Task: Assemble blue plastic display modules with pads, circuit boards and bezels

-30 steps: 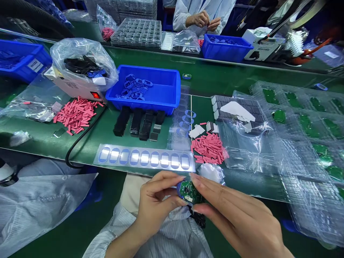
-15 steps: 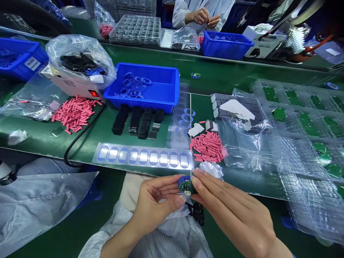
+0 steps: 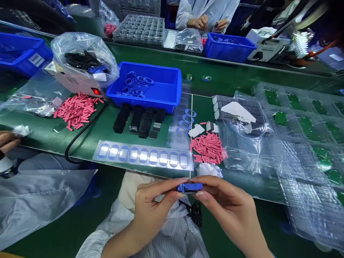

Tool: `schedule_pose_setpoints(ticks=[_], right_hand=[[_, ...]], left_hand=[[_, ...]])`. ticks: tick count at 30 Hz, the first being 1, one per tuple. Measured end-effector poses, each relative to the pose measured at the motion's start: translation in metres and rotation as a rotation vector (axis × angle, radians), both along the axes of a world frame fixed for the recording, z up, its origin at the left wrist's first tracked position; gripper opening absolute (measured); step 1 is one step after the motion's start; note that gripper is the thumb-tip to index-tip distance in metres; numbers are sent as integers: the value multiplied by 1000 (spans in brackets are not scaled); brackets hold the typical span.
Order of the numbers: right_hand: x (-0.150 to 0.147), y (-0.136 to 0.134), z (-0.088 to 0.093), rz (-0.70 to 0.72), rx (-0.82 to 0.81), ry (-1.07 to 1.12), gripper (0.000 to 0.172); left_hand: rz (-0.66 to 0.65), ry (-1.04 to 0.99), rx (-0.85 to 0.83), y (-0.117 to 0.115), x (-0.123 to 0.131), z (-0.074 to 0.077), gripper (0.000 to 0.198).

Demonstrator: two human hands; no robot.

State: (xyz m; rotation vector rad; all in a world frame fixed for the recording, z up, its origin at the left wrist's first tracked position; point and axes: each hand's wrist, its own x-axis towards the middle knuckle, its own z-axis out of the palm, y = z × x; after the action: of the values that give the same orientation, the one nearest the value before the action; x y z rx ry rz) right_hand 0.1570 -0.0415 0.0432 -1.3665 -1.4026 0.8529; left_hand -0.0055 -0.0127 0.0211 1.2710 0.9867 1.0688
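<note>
My left hand [image 3: 153, 202] and my right hand [image 3: 225, 208] pinch a small blue frame [image 3: 189, 187] between them, just below the table's near edge. It is held edge-on, so only its blue rim shows. Right above it on the green belt lie a clear strip of oval stickers [image 3: 143, 156], a pile of pink strips [image 3: 208, 147] and a crumpled bit of clear film [image 3: 209, 169]. A blue bin [image 3: 163, 89] with several blue frames stands further back.
Rows of black blocks [image 3: 139, 122] lie before the bin. Clear trays with green boards [image 3: 309, 125] fill the right. A bagged box [image 3: 80, 71] and more pink strips [image 3: 75, 109] sit left. Another person's hand [image 3: 8, 141] shows at the left edge; a co-worker [image 3: 206, 18] sits opposite.
The piece in my hands has turned from green board face-up to edge-on, showing only blue. Another person's hand has come in at the left edge.
</note>
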Motion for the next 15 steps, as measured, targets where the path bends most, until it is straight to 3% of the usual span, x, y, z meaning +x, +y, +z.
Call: schedule_pose_setpoints(ticks=[9,15], right_hand=[[4,1,-2,51,46,-30,14],[5,0,-3,60,87,-40,16]], left_hand=[[-23,99,303,-2,-4,-1,47],[-58,111,377,-1,-5,1,50]])
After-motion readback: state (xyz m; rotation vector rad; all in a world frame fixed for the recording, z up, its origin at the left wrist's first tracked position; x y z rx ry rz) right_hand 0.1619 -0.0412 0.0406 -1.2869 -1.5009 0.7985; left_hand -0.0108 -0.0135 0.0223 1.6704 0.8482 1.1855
